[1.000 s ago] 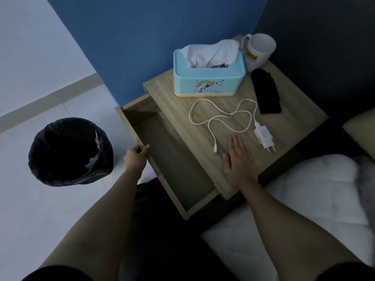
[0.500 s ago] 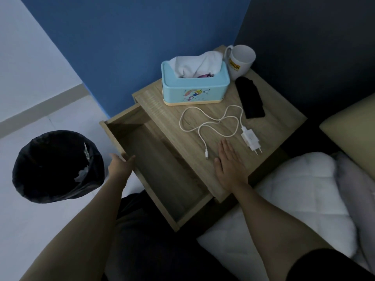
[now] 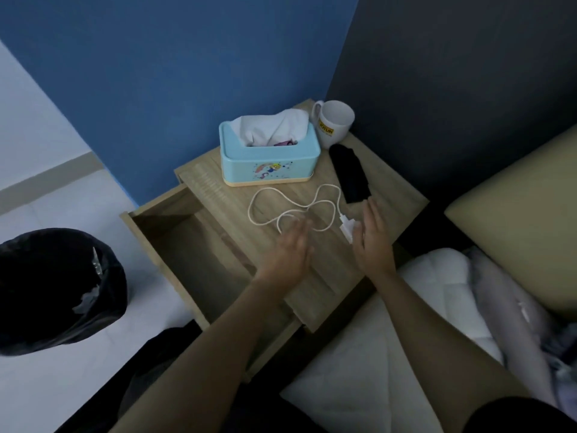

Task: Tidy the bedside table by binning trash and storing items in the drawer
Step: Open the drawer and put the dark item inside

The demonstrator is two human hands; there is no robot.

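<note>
A white charger cable with its plug lies looped on the wooden bedside table. My left hand hovers blurred over the cable's near loop, fingers spread, holding nothing. My right hand is open beside the plug, its thumb touching or nearly touching it. A folded black cloth lies just beyond my right fingertips. The drawer stands pulled out to the left and looks empty. A bin with a black bag sits on the floor at left.
A light blue tissue box and a white mug stand at the back of the table against the blue wall. White bedding and a beige pillow lie to the right.
My left hand has let go of the drawer's edge and swung right over the cable. My right hand lifted off the table and moved to the plug. The view shifted back.
</note>
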